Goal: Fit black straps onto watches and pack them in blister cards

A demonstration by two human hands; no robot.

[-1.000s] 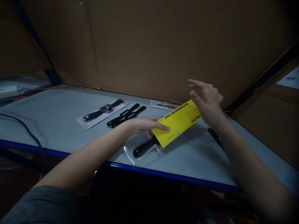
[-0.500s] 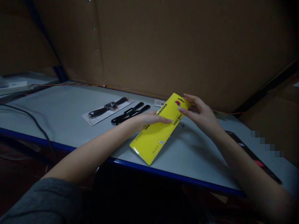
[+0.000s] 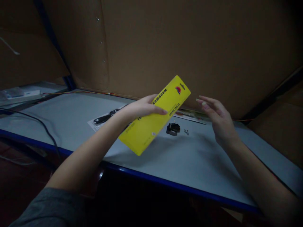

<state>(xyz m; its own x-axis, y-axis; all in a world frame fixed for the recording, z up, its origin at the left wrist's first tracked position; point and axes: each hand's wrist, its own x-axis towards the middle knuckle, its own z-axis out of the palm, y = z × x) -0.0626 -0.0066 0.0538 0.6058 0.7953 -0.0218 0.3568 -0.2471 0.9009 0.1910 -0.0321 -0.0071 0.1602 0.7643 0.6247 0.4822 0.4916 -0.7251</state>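
Note:
My left hand [image 3: 144, 108] grips a yellow spokeshave packaging card [image 3: 151, 126] by its long edge, thumb across the printed face. The card is tilted above the table, its hang-hole end up and to the right. To the right of the card, my right hand [image 3: 222, 123] is in the air with fingers extended, touching nothing. On the table between them lie small dark metal parts [image 3: 173, 128] and a small silver screw [image 3: 186, 132]. A black-handled spokeshave [image 3: 106, 117] on a pale backing card is partly hidden behind my left forearm.
The grey table [image 3: 189, 160] has a blue front edge [image 3: 151, 176]. Brown cardboard panels [image 3: 177, 41] stand at the back. A black cable [image 3: 40, 121] runs over the left side, near a white box-like item [image 3: 23, 97]. A flat packet [image 3: 191, 114] lies along the back.
My right hand has let go of the card and moved right. My left hand has raised the card up and leftward, uncovering the small metal parts. The view has shifted slightly.

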